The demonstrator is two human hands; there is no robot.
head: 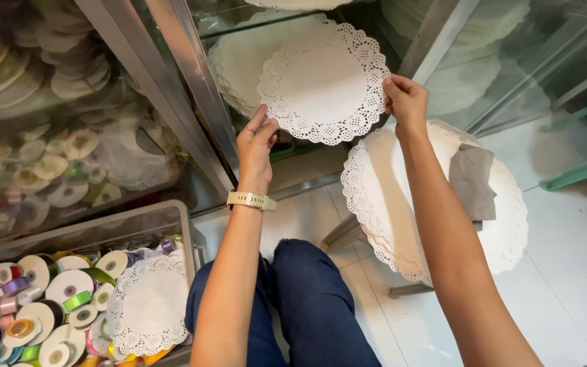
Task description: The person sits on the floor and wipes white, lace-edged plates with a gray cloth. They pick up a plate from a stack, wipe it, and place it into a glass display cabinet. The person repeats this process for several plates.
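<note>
A round white paper doily point(324, 85) with a lace edge is held up between both hands in front of an open cabinet shelf. My left hand point(256, 143), with a pale wristband, pinches its lower left edge. My right hand point(405, 102) grips its right edge. Behind the doily lies a stack of larger white doilies point(242, 58) on the shelf. Below my right arm, another stack of doilies point(504, 224) rests on a low stool, with a grey cloth point(473, 180) lying on it.
A clear bin point(171, 214) at the lower left holds several ribbon spools point(49, 306) and one doily point(151, 302). Glass cabinet doors with metal frames point(171, 88) stand left and right. My knees in blue trousers point(307, 306) are over a white tiled floor point(565, 272).
</note>
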